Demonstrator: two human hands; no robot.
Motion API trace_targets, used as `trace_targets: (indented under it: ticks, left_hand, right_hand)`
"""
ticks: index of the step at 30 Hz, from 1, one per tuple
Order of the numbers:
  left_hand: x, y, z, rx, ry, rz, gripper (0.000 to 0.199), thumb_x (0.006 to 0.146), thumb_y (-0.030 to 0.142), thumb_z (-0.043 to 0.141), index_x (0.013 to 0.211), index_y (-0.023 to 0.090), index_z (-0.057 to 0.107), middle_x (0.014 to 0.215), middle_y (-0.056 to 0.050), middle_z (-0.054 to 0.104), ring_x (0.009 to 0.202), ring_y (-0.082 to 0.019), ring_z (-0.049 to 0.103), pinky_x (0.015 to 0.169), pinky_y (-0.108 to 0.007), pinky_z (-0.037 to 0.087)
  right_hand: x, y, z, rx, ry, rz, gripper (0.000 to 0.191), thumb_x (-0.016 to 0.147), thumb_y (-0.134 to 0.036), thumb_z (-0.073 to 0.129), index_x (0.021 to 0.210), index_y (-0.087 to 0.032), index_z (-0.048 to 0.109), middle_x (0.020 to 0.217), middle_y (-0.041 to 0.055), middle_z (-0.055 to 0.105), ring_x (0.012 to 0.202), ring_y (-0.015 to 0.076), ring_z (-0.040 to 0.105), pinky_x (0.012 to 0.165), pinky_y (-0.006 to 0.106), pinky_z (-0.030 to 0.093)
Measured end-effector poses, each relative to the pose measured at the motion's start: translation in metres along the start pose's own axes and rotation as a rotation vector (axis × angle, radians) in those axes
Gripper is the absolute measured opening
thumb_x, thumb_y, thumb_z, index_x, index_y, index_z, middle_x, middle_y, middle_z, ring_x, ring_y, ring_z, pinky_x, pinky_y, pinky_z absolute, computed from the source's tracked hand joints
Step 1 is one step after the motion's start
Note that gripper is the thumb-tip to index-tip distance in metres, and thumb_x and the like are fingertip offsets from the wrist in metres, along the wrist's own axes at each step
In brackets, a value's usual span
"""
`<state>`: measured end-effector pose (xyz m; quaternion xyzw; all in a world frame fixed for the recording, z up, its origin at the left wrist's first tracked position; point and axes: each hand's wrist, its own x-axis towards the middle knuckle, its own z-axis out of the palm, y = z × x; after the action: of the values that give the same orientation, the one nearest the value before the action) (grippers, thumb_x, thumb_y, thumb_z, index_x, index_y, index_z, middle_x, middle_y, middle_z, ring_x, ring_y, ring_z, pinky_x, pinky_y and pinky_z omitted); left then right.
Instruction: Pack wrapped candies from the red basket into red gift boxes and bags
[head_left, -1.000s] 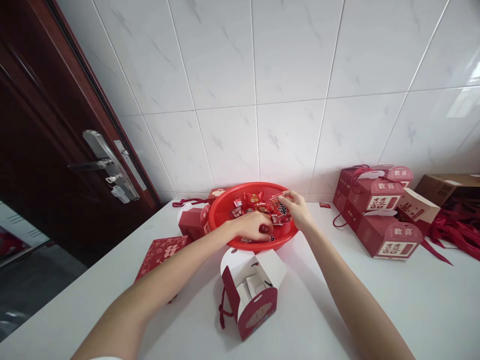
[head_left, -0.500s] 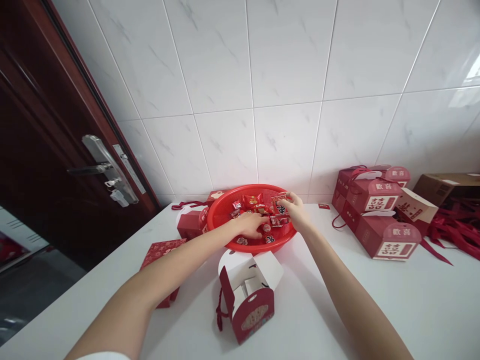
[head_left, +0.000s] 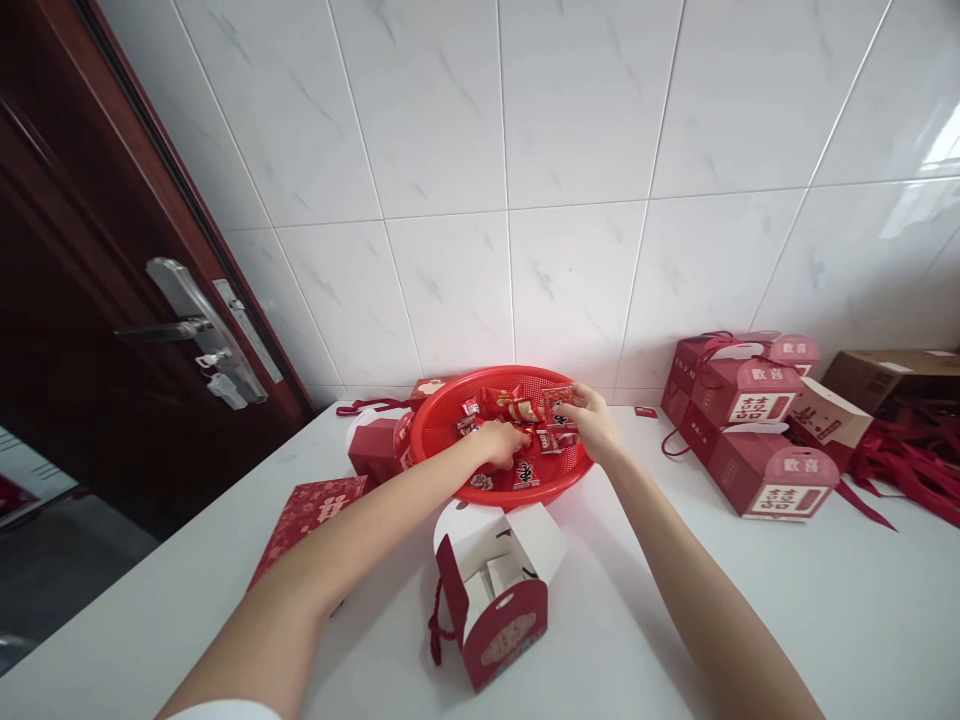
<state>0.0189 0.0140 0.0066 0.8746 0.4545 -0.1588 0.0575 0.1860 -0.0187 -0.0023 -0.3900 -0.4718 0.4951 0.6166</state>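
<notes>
A red plastic basket (head_left: 431, 440) stands against the wall with several wrapped candies (head_left: 525, 474) inside. My left hand (head_left: 501, 445) reaches down into its middle, fingers curled together among the candies; whatever they pinch is too hidden to name. At the basket's right side, my right hand (head_left: 591, 415) grips a red candy packet (head_left: 556, 402) with dark lettering between thumb and fingers. In front of the basket, an open gift box (head_left: 504, 635) in dark red shows its white inside, flaps up, a red cord hanging at its left.
Closed red gift boxes (head_left: 772, 475) are stacked at the right, beside a cardboard box (head_left: 892, 370) and red ribbons (head_left: 919, 460). At the left lie a red patterned bag (head_left: 315, 510) and another red box (head_left: 371, 445). A dark door (head_left: 90, 250) borders the table's left.
My left hand has closed its fingers and shifted slightly among the candies. My right hand stays nearly in place, its packet now turned more toward view.
</notes>
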Motion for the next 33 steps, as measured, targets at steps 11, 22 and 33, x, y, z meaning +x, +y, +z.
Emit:
trace_targets:
  ticks: [11,22,33]
  left_hand:
    - [-0.003,-0.022,-0.002,-0.344,0.335,-0.07,0.009,0.075,0.016,0.069,0.085,0.017,0.07,0.086,-0.006,0.072,0.08,-0.022,0.067,0.066,-0.027,0.046]
    - [-0.002,-0.023,-0.006,-0.865,0.608,0.183,0.051,0.092,0.063,0.047,0.081,0.016,0.064,0.054,0.002,0.056,0.049,-0.012,0.053,0.051,-0.023,0.042]
    - [0.002,-0.019,0.001,-0.961,0.548,0.325,0.055,0.09,0.065,0.051,0.066,0.016,0.059,0.06,0.0,0.06,0.056,-0.014,0.057,0.055,-0.026,0.045]
  right_hand:
    - [-0.001,0.002,0.0,0.013,0.016,-0.019,0.031,0.06,-0.032,0.07,0.089,-0.024,0.062,0.08,0.0004,0.074,0.076,0.0243,0.07,0.07,0.037,0.055]
    - [-0.008,-0.006,0.004,-0.019,-0.023,-0.041,0.031,0.057,-0.027,0.078,0.083,-0.021,0.063,0.08,0.0002,0.074,0.077,0.0228,0.069,0.075,0.037,0.054]
    - [-0.003,-0.001,0.002,-0.026,-0.009,-0.049,0.034,0.059,-0.038,0.082,0.082,-0.021,0.064,0.081,0.0015,0.074,0.077,0.0229,0.069,0.073,0.037,0.056]
